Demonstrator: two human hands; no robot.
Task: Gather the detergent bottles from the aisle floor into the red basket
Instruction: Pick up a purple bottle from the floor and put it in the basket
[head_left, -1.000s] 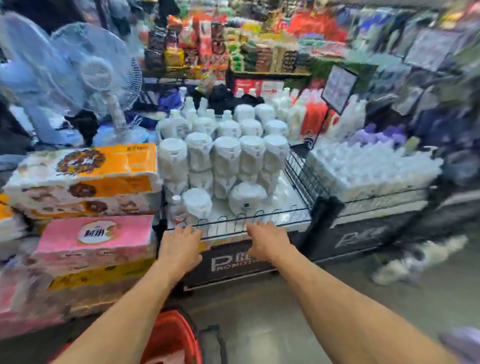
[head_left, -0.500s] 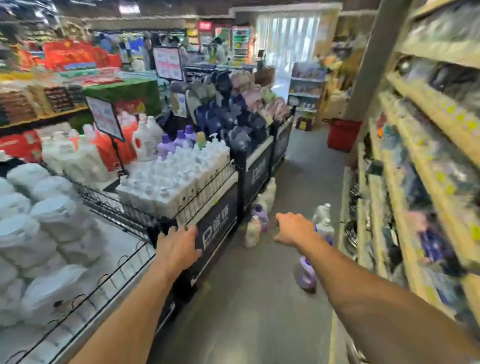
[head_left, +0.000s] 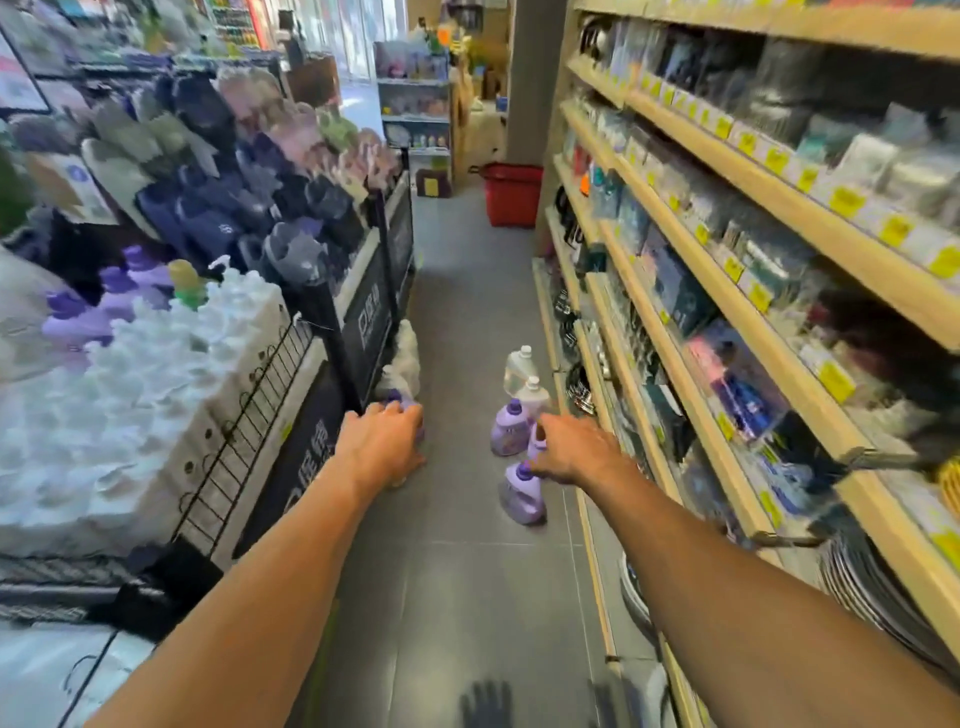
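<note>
Several detergent bottles stand on the grey aisle floor ahead. On the right stand a purple bottle (head_left: 523, 500), a second purple one (head_left: 508, 429), a white one (head_left: 533, 396) and a clear one (head_left: 520, 365). On the left, white bottles (head_left: 406, 354) lean against the display stand, and a purple cap (head_left: 399, 399) peeks over my left hand (head_left: 384, 444). My right hand (head_left: 576, 453) reaches out and partly hides another purple bottle (head_left: 537, 445). Both hands hang in the air with loosely curled fingers and hold nothing. The red basket (head_left: 511, 196) stands far down the aisle beside a pillar.
Wooden shelves (head_left: 727, 270) packed with goods line the right side. On the left run black display stands (head_left: 363, 322) with white pump bottles (head_left: 171, 364) and hanging cloth goods (head_left: 234, 171). The aisle floor (head_left: 457, 571) between them is narrow.
The view has swung right, from the bin of white refill packs to looking straight down the aisle. Both hands have left the bin's wire rail and now reach towards the floor bottles.
</note>
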